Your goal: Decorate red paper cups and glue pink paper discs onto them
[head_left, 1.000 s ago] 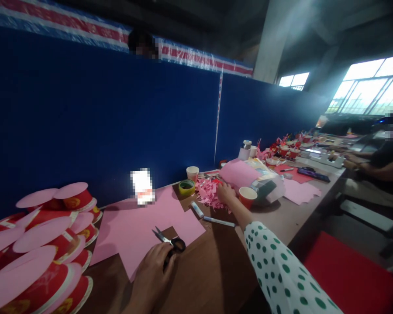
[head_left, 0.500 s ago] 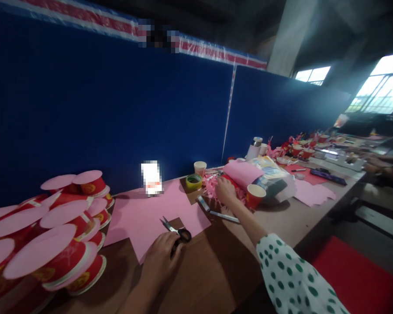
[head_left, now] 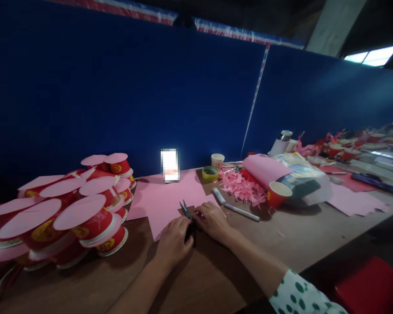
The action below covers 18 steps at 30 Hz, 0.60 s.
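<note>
Black-handled scissors (head_left: 187, 212) lie with their blades slightly parted, pointing away over the edge of a cut pink paper sheet (head_left: 170, 196). My left hand (head_left: 174, 240) is closed around the handle side of the scissors. My right hand (head_left: 212, 219) is at the other side of the handles, its fingers curled together by them; whether it grips them or something small cannot be made out. Beyond my right hand lie a glue stick (head_left: 219, 196), a white pen (head_left: 242, 212) and a heap of pink paper shreds (head_left: 240, 185).
Stacked red cups with pink discs (head_left: 85, 213) fill the left. Behind the sheet stands a bright blurred screen (head_left: 170, 165). Green tape (head_left: 210, 173), a pale cup (head_left: 218, 160), a red cup (head_left: 278, 195) and a plastic bag (head_left: 308, 179) are further right. A blue partition (head_left: 134, 96) rises behind.
My right hand has come back from the pink shreds to the scissors. My left hand has closed in on the handles. The view has turned to the right.
</note>
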Each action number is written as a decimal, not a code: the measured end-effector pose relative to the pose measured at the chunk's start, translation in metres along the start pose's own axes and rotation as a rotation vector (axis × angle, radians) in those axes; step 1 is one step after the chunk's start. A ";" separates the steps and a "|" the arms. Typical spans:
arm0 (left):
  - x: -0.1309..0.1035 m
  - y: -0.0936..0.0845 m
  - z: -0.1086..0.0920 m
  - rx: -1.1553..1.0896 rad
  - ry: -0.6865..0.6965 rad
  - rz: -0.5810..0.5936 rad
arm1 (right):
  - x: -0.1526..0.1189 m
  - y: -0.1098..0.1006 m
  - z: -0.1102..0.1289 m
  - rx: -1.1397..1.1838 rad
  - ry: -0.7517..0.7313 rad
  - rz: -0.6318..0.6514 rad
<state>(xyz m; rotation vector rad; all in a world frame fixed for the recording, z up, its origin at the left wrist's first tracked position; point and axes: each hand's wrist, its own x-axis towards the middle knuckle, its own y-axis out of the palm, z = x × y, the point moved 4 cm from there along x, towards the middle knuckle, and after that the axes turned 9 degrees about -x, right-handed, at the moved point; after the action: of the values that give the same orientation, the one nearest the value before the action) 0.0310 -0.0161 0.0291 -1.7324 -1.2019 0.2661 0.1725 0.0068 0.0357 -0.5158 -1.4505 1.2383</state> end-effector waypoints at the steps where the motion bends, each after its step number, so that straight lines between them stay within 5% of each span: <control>1: 0.000 -0.002 -0.001 0.012 -0.002 -0.006 | -0.001 0.001 0.002 -0.014 -0.016 0.015; 6: 0.001 -0.014 0.007 0.115 -0.030 -0.137 | -0.002 -0.002 0.010 -0.037 -0.124 0.086; 10: -0.002 -0.025 0.031 0.314 -0.231 -0.274 | -0.001 -0.008 0.016 -0.058 -0.131 0.098; 14: -0.006 -0.027 0.047 0.421 -0.443 -0.239 | -0.003 -0.011 0.026 -0.073 -0.175 0.116; 18: -0.007 -0.024 0.047 0.423 -0.480 -0.190 | -0.004 -0.011 0.029 -0.089 -0.159 0.130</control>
<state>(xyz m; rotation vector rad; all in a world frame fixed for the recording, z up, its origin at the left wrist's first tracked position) -0.0164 0.0064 0.0224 -1.2087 -1.5113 0.7932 0.1505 -0.0118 0.0481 -0.5908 -1.6325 1.3468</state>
